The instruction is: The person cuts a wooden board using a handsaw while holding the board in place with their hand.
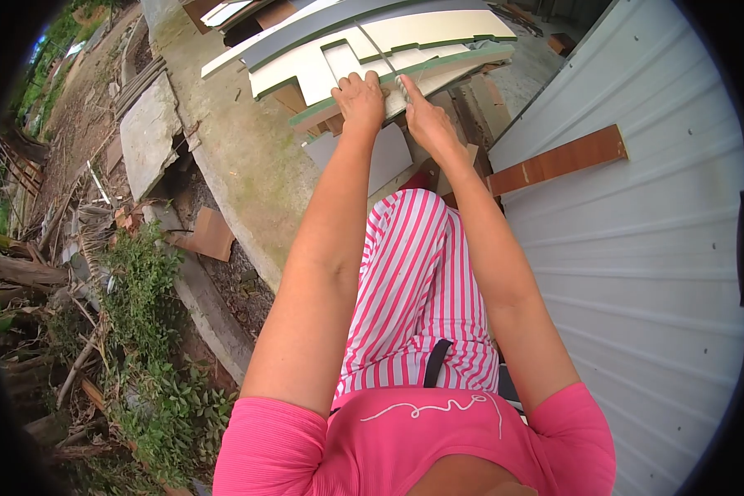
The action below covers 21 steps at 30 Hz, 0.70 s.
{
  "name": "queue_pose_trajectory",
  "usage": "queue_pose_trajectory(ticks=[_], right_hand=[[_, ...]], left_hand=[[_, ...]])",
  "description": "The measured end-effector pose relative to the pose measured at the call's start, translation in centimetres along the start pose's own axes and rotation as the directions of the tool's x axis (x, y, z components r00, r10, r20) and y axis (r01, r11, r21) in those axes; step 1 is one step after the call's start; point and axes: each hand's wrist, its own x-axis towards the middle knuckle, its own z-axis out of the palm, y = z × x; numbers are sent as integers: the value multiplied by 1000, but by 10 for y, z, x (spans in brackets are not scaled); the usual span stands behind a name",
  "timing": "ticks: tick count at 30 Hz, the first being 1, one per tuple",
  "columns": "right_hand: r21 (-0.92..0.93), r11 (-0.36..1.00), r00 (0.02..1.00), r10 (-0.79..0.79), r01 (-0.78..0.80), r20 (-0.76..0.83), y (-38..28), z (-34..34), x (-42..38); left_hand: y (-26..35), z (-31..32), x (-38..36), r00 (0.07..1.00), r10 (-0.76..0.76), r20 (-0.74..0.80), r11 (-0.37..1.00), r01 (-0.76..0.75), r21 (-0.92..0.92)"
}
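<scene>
At the top centre of the frame we have a white board (364,50) with green-painted edges, lying on a stack of similar panels over a concrete slab (248,157). Our left hand (360,99) presses down on its near edge, fingers curled over it in a firm grip. Our right hand (417,112) is closed around a thin metal blade (380,58) — it looks like a saw — laid across the board's face. Whether a cut has started we cannot tell; no kerf or sawdust shows, so the work seems at an early stage, with the board whole. Below the hands lie more offcuts and a grey panel (384,157). To the right runs a white corrugated wall (653,248) with a brown plank (562,159) against it — on the left, weeds and rubble (132,289).
</scene>
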Motion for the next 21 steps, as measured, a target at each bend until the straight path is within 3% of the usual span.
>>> queue_pose_trajectory(ticks=[8, 12, 21], right_hand=[[99, 995, 999, -8, 12, -45, 27, 2, -101], [97, 993, 997, 69, -71, 15, 40, 6, -147], [216, 966, 989, 127, -140, 72, 47, -6, -156]], left_hand=[[-1, -1, 0, 1000, -6, 23, 1000, 6, 8], [4, -9, -3, 1000, -7, 29, 1000, 7, -2], [-3, 0, 1, 998, -7, 64, 999, 4, 36]])
